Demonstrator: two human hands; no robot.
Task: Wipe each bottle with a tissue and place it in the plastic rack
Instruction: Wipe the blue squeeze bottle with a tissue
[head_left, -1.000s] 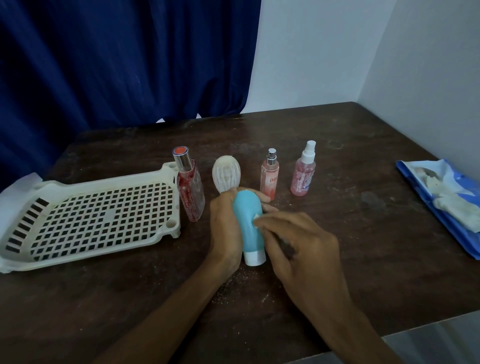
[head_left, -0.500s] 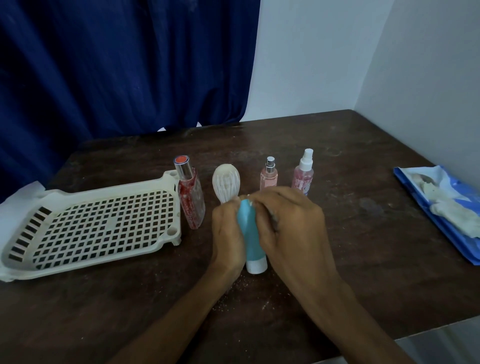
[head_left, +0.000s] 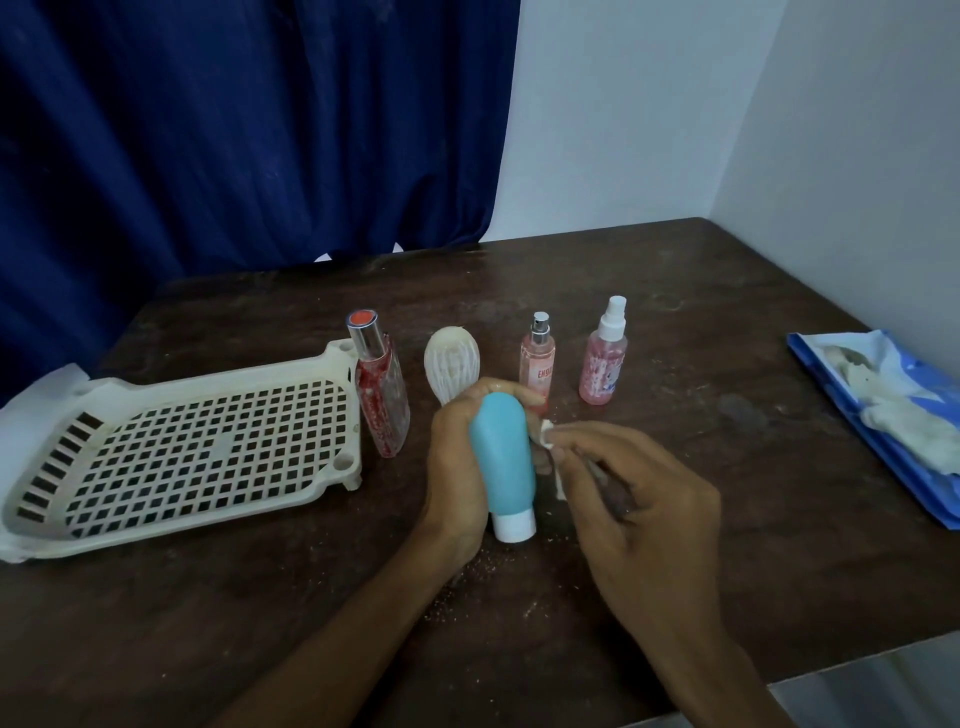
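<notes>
Head view. Entry: wipe step on the blue bottle (head_left: 503, 457), centre of frame, low.

- Left hand (head_left: 460, 467): its fingers are curled round the bottle's body. The bottle is tilted, with the white cap toward the lower edge of the frame.
- Right hand (head_left: 649, 514): its fingertips pinch a small wad of tissue (head_left: 546, 439) at the bottle's right flank. We cannot confirm contact.

Procedure note (our judgement): we should hold the body firmly, press the tissue flat, and stroke from the rounded end to the cap. Turning the bottle in the left hand would bring every side under the tissue. The cap wants care, and the wad is small, so it may need refolding.

Counts:
- Plastic rack (head_left: 218, 385): one, at left of frame, with no bottle in it.
- Bottles: one blue bottle in hand. Three stand in a row above the hands: a red perfume bottle (head_left: 382, 400) touching the rack's corner, a pink spray bottle with silver nozzle (head_left: 537, 358), and a pink spray bottle with white nozzle (head_left: 602, 371).
- White ribbed container (head_left: 451, 364): one. We cannot tell whether it is a bottle.
- Blue tissue pack (head_left: 883, 410): one, at the right edge of the table (head_left: 675, 291).
</notes>
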